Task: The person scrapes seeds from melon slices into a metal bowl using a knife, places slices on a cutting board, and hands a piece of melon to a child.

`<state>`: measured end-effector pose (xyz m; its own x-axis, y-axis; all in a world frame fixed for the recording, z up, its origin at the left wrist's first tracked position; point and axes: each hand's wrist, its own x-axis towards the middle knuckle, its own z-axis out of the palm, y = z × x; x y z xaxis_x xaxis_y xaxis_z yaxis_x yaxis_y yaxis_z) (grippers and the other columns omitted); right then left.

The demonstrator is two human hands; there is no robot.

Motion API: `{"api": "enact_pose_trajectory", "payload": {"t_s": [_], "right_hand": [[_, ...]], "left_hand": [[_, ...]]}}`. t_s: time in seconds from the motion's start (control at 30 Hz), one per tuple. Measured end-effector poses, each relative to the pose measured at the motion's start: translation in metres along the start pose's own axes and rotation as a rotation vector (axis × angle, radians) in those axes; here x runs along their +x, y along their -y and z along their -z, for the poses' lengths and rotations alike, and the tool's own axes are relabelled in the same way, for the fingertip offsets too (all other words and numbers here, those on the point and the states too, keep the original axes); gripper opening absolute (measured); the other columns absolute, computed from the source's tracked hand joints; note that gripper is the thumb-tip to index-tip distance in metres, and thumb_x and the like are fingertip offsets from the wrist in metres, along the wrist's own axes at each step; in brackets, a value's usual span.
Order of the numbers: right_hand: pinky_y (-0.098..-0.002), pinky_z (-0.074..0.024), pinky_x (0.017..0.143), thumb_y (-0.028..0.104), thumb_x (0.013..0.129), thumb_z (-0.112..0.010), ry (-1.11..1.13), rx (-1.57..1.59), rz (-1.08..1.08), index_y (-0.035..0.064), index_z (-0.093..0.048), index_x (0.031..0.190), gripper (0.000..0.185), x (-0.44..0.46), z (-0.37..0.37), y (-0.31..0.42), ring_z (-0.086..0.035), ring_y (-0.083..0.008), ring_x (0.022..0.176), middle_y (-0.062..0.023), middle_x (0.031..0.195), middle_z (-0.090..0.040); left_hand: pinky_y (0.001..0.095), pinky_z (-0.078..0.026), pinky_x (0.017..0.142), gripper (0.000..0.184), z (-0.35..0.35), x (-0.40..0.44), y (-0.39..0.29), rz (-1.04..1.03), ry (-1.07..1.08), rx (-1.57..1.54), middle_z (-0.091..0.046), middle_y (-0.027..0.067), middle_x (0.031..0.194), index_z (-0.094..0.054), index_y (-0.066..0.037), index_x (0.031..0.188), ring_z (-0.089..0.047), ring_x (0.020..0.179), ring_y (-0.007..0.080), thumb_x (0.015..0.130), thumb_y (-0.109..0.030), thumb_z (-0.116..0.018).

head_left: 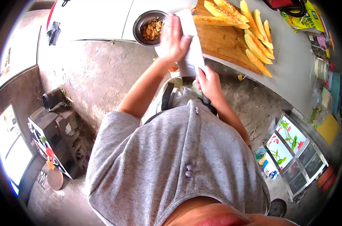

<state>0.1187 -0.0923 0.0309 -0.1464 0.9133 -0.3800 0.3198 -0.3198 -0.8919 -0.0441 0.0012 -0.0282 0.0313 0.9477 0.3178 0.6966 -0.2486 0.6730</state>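
Note:
My right hand (210, 86) is wrapped round the handle of a broad-bladed cleaver (194, 51), held at the counter's near edge with its blade pointing away from me. My left hand (171, 43) is flat with its fingers stretched out, beside the blade and over the right rim of a metal bowl (138, 31). Whether the palm touches the blade I cannot tell. Orange seedy melon pulp (151, 30) lies in the bowl. To the right, a wooden cutting board (212, 41) bears several long orange melon slices (256, 46), some with seeds on them.
The white counter (99, 20) runs along the front, with a dark crumpled scrap (53, 33) at its left. A yellow bag (306, 19) lies at the far right. Below stand a glass-doored cabinet (295, 154) on the right and a dark pipe-like object (52, 100) on the left.

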Motion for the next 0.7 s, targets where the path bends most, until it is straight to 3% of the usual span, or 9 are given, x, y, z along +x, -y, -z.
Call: {"api": "enact_pose_trajectory", "payload": {"t_s": [0.07, 0.1, 0.2, 0.27, 0.33, 0.37, 0.43, 0.6, 0.7], "right_hand": [[-0.0338, -0.0420, 0.043, 0.020, 0.090, -0.053, -0.065, -0.354, 0.181, -0.0013, -0.049, 0.076, 0.026, 0.015, -0.009, -0.007, -0.055, -0.0218, 0.044, -0.0124, 0.056, -0.055], [-0.0407, -0.0430, 0.049, 0.020, 0.089, -0.053, -0.089, -0.454, 0.238, -0.0020, -0.050, 0.078, 0.025, 0.014, -0.008, 0.010, -0.057, -0.0366, 0.056, -0.0208, 0.063, -0.057], [-0.0478, -0.0440, 0.055, 0.021, 0.087, -0.053, -0.112, -0.482, 0.249, 0.0007, -0.049, 0.073, 0.025, 0.011, -0.008, 0.015, -0.056, -0.0418, 0.062, -0.0225, 0.062, -0.056], [-0.0481, -0.0438, 0.056, 0.022, 0.087, -0.053, -0.116, -0.486, 0.216, 0.0011, -0.048, 0.072, 0.026, 0.008, -0.005, 0.018, -0.056, -0.0418, 0.062, -0.0228, 0.062, -0.056], [-0.0484, -0.0437, 0.056, 0.023, 0.087, -0.053, -0.119, -0.522, 0.216, 0.0012, -0.048, 0.073, 0.027, 0.010, -0.003, 0.020, -0.056, -0.0417, 0.062, -0.0223, 0.062, -0.055], [-0.0486, -0.0432, 0.056, 0.023, 0.088, -0.052, -0.123, -0.533, 0.226, 0.0012, -0.048, 0.073, 0.026, 0.011, -0.001, 0.020, -0.055, -0.0418, 0.062, -0.0221, 0.063, -0.055], [-0.0485, -0.0430, 0.056, 0.023, 0.087, -0.052, -0.136, -0.526, 0.233, 0.0011, -0.048, 0.073, 0.026, 0.012, 0.002, 0.023, -0.055, -0.0419, 0.062, -0.0222, 0.063, -0.055], [-0.0485, -0.0424, 0.056, 0.022, 0.087, -0.053, -0.155, -0.542, 0.275, 0.0008, -0.048, 0.073, 0.026, 0.010, 0.015, 0.030, -0.055, -0.0418, 0.062, -0.0225, 0.063, -0.055], [-0.0480, -0.0423, 0.056, 0.021, 0.087, -0.053, -0.147, -0.550, 0.261, 0.0004, -0.047, 0.072, 0.026, 0.011, 0.026, 0.028, -0.055, -0.0414, 0.062, -0.0223, 0.063, -0.055]], "left_hand": [[0.0534, -0.007, 0.109, 0.062, 0.010, -0.002, 0.035, 0.240, 0.042, 0.227, -0.015, 0.0170, 0.148, -0.028, -0.001, 0.138, -0.011, 0.137, 0.0350, 0.092, -0.042, -0.035], [0.0563, -0.005, 0.108, 0.057, 0.023, 0.000, 0.041, 0.309, 0.144, 0.360, -0.023, 0.0147, 0.145, -0.033, -0.004, 0.136, -0.015, 0.137, 0.0328, 0.093, -0.042, -0.032], [0.0613, -0.002, 0.105, 0.044, 0.053, 0.011, 0.052, 0.325, 0.140, 0.385, -0.053, 0.0107, 0.126, -0.050, -0.014, 0.124, -0.041, 0.125, 0.0256, 0.095, -0.039, -0.029], [0.0621, -0.007, 0.105, 0.028, 0.064, 0.015, 0.054, 0.348, 0.173, 0.415, -0.063, 0.0105, 0.104, -0.059, -0.016, 0.112, -0.062, 0.093, 0.0236, 0.092, -0.028, -0.042], [0.0548, -0.026, 0.102, 0.028, 0.064, 0.021, 0.069, 0.333, 0.295, 0.468, -0.062, 0.0129, 0.103, -0.058, -0.013, 0.112, -0.061, 0.093, 0.0270, 0.087, -0.018, -0.048], [0.0548, -0.026, 0.102, 0.028, 0.061, 0.020, 0.076, 0.320, 0.293, 0.463, -0.062, 0.0129, 0.103, -0.058, -0.013, 0.112, -0.061, 0.093, 0.0270, 0.087, -0.018, -0.048], [0.0441, -0.043, 0.090, 0.029, 0.054, 0.016, 0.087, 0.107, 0.070, 0.234, -0.060, 0.0146, 0.105, -0.059, -0.011, 0.111, -0.059, 0.094, 0.0311, 0.085, -0.009, -0.046], [0.0393, -0.045, 0.087, 0.030, 0.053, 0.017, 0.098, 0.049, 0.099, 0.245, -0.060, 0.0127, 0.105, -0.064, -0.011, 0.100, -0.056, 0.096, 0.0325, 0.075, -0.002, -0.050], [0.0434, -0.042, 0.085, 0.016, 0.063, 0.010, 0.084, -0.114, 0.222, 0.633, -0.062, 0.0093, 0.098, -0.065, -0.010, 0.089, -0.052, 0.096, 0.0300, 0.078, -0.012, -0.053]]}}
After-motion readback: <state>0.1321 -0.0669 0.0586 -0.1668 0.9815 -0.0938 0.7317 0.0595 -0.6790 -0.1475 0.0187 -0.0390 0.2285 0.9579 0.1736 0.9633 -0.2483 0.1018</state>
